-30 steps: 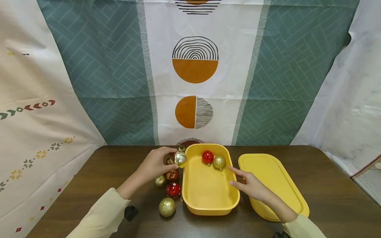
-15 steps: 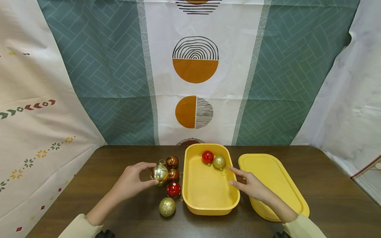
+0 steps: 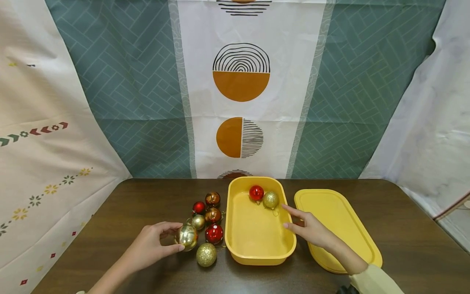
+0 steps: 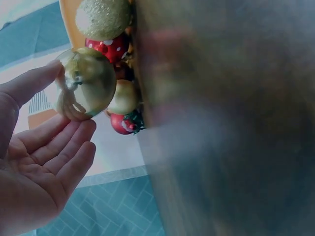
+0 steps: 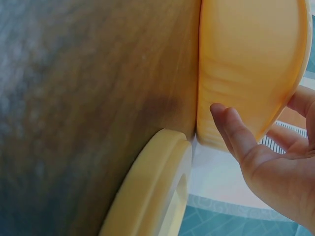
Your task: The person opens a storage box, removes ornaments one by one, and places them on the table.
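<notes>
Clearly, the left hand (image 3: 151,244) pinches a shiny gold bauble (image 3: 187,237) between thumb and fingers, left of the yellow box (image 3: 257,241), near a glittery bauble (image 3: 206,255); the right hand (image 3: 311,230), fingers loosely spread, touches the box's right rim.

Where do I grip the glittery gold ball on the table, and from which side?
I'd pinch the glittery gold ball across its widest part, left and right, from the near side: it is round, the spotted red ball crowds its far side, and a gap separates it from the yellow box.
</notes>
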The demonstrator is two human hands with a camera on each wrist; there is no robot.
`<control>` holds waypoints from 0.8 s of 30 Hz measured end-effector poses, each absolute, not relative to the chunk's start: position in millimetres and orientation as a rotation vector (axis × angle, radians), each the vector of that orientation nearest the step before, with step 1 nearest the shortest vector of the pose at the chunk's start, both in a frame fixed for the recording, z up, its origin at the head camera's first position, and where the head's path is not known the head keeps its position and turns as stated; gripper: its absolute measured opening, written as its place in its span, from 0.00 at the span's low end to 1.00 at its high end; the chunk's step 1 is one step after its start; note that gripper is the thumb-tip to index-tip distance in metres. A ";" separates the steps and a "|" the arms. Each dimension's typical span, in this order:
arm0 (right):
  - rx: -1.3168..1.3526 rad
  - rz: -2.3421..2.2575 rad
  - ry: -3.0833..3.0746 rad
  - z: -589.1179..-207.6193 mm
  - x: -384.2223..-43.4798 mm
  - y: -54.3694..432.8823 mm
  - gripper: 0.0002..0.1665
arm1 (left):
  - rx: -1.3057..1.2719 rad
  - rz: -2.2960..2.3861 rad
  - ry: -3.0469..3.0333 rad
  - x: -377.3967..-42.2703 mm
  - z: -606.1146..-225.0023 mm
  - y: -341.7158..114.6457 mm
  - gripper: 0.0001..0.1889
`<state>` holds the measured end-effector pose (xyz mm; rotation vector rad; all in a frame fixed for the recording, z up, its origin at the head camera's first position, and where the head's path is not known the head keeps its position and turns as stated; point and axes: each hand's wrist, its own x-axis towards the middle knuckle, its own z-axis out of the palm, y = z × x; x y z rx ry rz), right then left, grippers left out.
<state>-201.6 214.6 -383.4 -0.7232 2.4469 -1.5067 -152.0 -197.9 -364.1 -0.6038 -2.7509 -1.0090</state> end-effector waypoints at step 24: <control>-0.696 -1.481 2.481 -382.9 -201.6 213.8 0.35 | -0.598 -1.075 -2.843 -155.4 -377.9 -197.6 0.25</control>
